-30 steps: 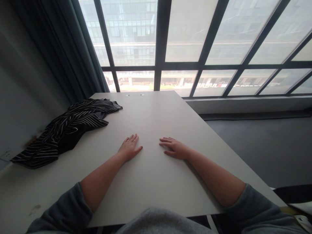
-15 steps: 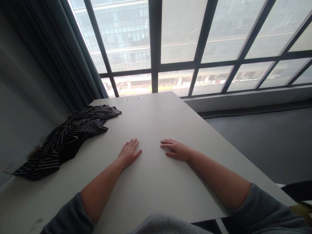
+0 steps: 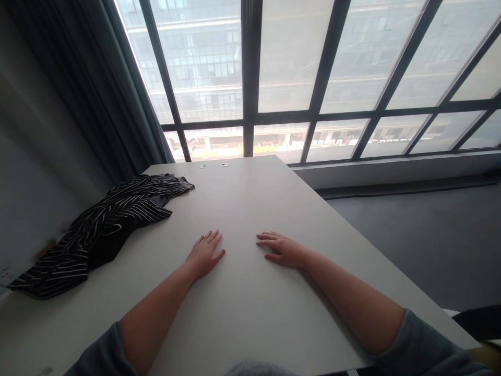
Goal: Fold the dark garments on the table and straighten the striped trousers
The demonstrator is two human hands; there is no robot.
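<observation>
My left hand point(image 3: 204, 254) lies flat on the white table point(image 3: 238, 308), palm down, with its fingers stretched forward and its thumb apart. Opposite it, my right hand point(image 3: 282, 249) rests palm down on the same tabletop, fingers spread and pointing inward to the left. Neither hand holds anything, and a gap of bare white surface separates them. To the left of my left hand, out of its reach, a black garment with white stripes point(image 3: 129, 206) lies crumpled along the table's left side.
Two small round fittings, a left one point(image 3: 202, 166) and a right one point(image 3: 225, 164), sit near the table's far edge. Beyond stands a dark-framed window point(image 3: 250, 78), with a dark curtain point(image 3: 97, 89) at left. Grey floor point(image 3: 395, 235) stretches along the right.
The scene has shifted slightly downward in view, as the head camera tilted up a little. Both hands stay in place on the table, and the garment has not been moved.
</observation>
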